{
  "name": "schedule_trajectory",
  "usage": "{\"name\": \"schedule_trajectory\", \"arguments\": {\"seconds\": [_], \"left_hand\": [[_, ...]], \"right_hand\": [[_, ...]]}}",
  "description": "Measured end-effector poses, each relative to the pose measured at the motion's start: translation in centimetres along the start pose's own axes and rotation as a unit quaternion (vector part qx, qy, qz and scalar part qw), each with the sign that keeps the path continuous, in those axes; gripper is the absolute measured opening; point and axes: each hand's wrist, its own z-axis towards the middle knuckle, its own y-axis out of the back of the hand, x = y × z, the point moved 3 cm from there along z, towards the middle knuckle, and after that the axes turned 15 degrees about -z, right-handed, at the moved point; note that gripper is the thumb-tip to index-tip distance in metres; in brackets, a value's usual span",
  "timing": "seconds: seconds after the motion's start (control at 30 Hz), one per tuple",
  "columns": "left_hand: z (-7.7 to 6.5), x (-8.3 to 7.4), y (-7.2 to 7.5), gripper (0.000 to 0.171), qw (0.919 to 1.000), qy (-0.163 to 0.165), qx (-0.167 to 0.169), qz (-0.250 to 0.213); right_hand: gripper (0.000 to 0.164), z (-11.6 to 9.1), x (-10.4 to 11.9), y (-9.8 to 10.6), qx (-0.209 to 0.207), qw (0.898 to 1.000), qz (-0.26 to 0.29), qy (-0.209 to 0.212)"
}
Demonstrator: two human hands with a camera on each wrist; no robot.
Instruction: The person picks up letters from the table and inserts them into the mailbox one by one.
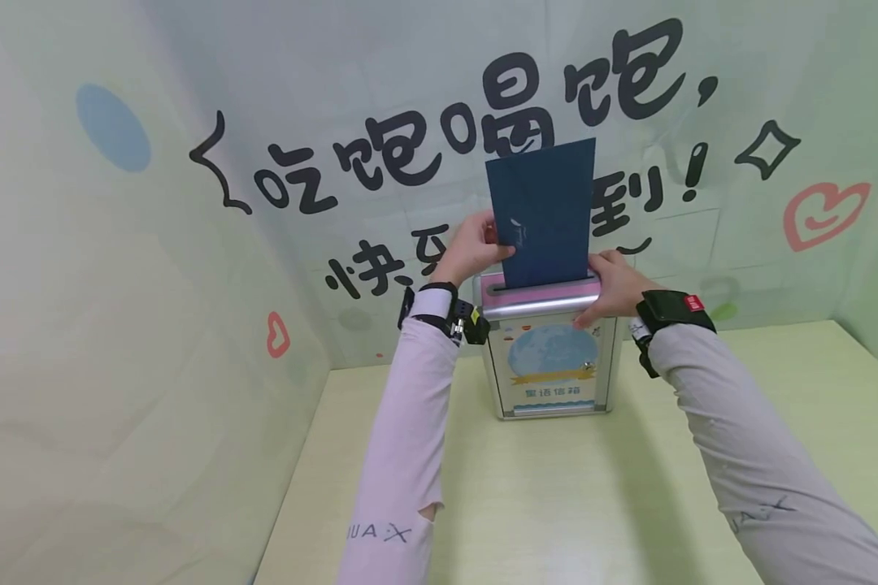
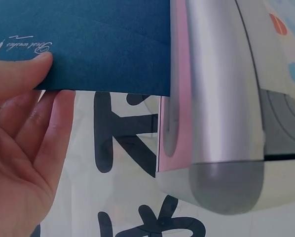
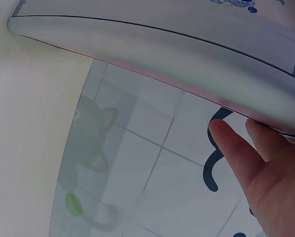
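A dark blue envelope [image 1: 545, 215] with white "Best wishes" script stands upright, its lower end in the slot of the letter box [image 1: 552, 357]. That box has a pink top, a silver rim and a blue globe picture on its front. My left hand [image 1: 474, 248] pinches the envelope's left edge, thumb on the near face. In the left wrist view, the envelope [image 2: 103, 49] enters the pink slot [image 2: 171, 133]. My right hand [image 1: 615, 286] grips the box's top right corner, thumb on the front and fingers over the top. In the right wrist view, fingers [image 3: 239, 148] reach along the box's side.
The box stands on a pale wooden table [image 1: 534, 496] near its back edge. Behind it hangs a white backdrop [image 1: 380, 73] with large black characters. A pale side panel [image 1: 154, 325] closes the left side.
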Motion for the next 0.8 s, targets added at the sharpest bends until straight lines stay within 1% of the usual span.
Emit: {"name": "schedule_trajectory", "arguments": {"seconds": [0.1,0.33,0.5,0.63,0.8], "left_hand": [[0.0,0.3,-0.1,0.026,1.0000,0.004,-0.001,0.006],[0.0,1.3,-0.3,0.023,0.9993,0.002,0.004,0.037],[0.0,2.1,-0.5,0.024,0.9993,0.003,0.012,0.035],[-0.1,2.3,-0.7,0.025,0.9991,0.003,0.017,0.038],[-0.1,2.2,-1.0,0.022,0.9967,0.006,0.026,0.076]], "right_hand": [[0.111,0.0,0.1,0.0,0.000,1.000,0.004,0.001],[0.110,0.0,0.2,0.0,0.004,1.000,0.011,0.000],[0.109,0.1,0.1,-0.1,0.001,1.000,0.011,0.004],[0.105,0.0,0.2,0.0,0.000,1.000,0.007,0.007],[0.102,-0.2,0.4,0.1,0.006,1.000,0.000,0.007]]}}
